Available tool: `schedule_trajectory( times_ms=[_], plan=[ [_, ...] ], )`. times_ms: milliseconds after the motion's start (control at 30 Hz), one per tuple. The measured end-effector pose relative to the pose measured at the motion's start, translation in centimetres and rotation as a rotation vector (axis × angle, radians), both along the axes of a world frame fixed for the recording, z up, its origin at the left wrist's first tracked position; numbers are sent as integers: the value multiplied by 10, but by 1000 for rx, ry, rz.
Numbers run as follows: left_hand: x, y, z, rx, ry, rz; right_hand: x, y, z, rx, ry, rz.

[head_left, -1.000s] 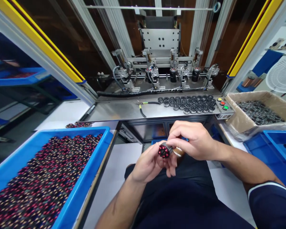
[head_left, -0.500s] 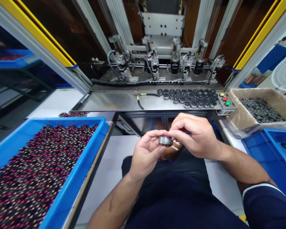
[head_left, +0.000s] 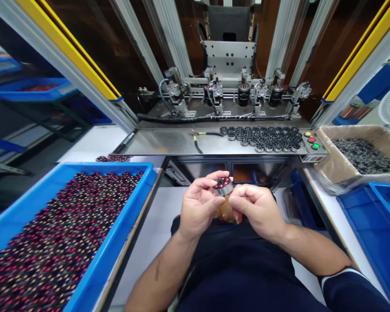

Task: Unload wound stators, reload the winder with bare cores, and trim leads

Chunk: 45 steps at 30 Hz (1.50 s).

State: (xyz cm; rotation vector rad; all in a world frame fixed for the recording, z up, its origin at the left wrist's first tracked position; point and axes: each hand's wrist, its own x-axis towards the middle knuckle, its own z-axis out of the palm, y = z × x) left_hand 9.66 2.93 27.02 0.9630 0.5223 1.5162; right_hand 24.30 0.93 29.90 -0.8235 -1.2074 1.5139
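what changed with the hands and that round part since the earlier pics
The right hand has come down from the top of the round part to just below it; whether it touches is unclear. The part has turned in the left hand, its red-and-black face now tilted upward. The left hand's hold, the pliers and clustered rings stayed.
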Motion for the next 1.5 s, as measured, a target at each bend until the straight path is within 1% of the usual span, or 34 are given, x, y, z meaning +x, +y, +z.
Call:
schedule_trajectory(
  times_ms=[100, 267, 367, 467, 533, 600, 633, 667, 700, 733, 767, 800, 833, 867, 900, 967, 1033, 1067, 1167, 1233, 1300, 1367, 1500],
  plan=[
    [-3, 0, 0, -20, 5, -36, -7, 1, -12, -112, 112, 81],
    [-8, 2, 1, 17, -14, -60, -5, 1, -21, -166, 239, 132],
    [-11, 3, 3, 69, 16, -36, -3, 1, -25, -221, 331, 170],
    [-13, 2, 3, 133, 85, -37, -5, 2, -26, -247, 355, 272],
    [-14, 1, 2, 192, 150, -59, -7, 3, -28, -246, 379, 329],
    [-16, 0, 2, 266, 212, -50, -8, 5, -29, -216, 380, 335],
    [-18, -1, 2, 299, 237, -14, -6, 6, -30, -173, 354, 315],
    [-20, -1, 2, 325, 259, 48, -4, 7, -30, -95, 299, 269],
    [-22, -3, 2, 331, 287, 129, -1, 8, -30, 24, 211, 192],
    [-25, -4, 3, 320, 334, 204, 2, 9, -30, 187, 102, 90],
    [-27, -7, 3, 303, 401, 248, 5, 9, -29, 381, -21, -25],
    [-29, -10, 4, 287, 484, 249, 8, 9, -28, 579, -144, -135],
    [-31, -13, 5, 267, 566, 216, 10, 8, -27, 749, -255, -226],
    [-32, -16, 6, 248, 631, 164, 12, 8, -26, 877, -343, -293],
    [-32, -19, 7, 225, 670, 108, 12, 7, -25, 964, -404, -333],
    [-31, -24, 8, 160, 675, 30, 13, 6, -24, 1033, -482, -367],
    [-30, -26, 8, 106, 669, 6, 13, 5, -23, 1041, -505, -350],
    [-29, -26, 7, 108, 682, 15, 14, 5, -22, 1026, -488, -319],
    [-29, -25, 5, 213, 742, 105, 15, 6, -20, 911, -347, -214],
    [-29, -25, 4, 295, 752, 148, 15, 6, -18, 834, -257, -181],
    [-28, -25, 3, 333, 740, 160, 14, 5, -17, 780, -211, -171],
    [-26, -25, 2, 310, 701, 154, 12, 3, -16, 693, -189, -174],
    [-21, -26, -1, 188, 537, 97, 6, -2, -16, 457, -124, -192]
  ],
)
